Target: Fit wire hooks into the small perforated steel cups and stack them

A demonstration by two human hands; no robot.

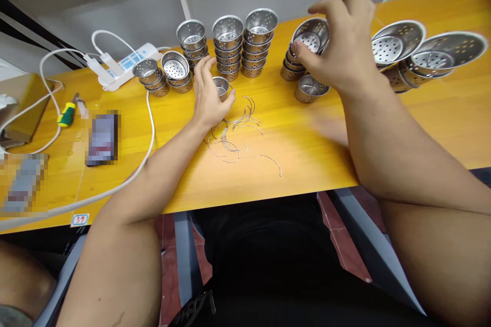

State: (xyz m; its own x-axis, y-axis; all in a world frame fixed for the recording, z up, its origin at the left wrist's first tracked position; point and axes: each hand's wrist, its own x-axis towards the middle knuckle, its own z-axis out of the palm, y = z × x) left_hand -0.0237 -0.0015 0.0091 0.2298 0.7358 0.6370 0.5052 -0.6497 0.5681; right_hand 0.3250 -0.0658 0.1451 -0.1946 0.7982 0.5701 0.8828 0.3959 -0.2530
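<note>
My left hand (pixel 209 93) is at the middle of the table, fingers stretched upward and thumb out to the right. A small perforated metal cup (pixel 222 89) shows between its thumb and fingers; I cannot tell whether they touch it. Curved thin wire pieces (pixel 232 138) lie loose just in front. To the right, my right hand (pixel 341 36) is raised with fingers spread over a stack of perforated cups (pixel 311 36). Its thumb overlaps the top cup's rim, and contact is unclear. Below that stack a single cup (pixel 311 89) stands on the table.
Several stacks of perforated cups (pixel 227 36) line the back, with larger-looking cups (pixel 399 43) at right. On the left are a power strip (pixel 128 65) with white cables, a green-and-yellow screwdriver handle (pixel 67 114), a blurred-out phone (pixel 103 138) and a cardboard box (pixel 28 107).
</note>
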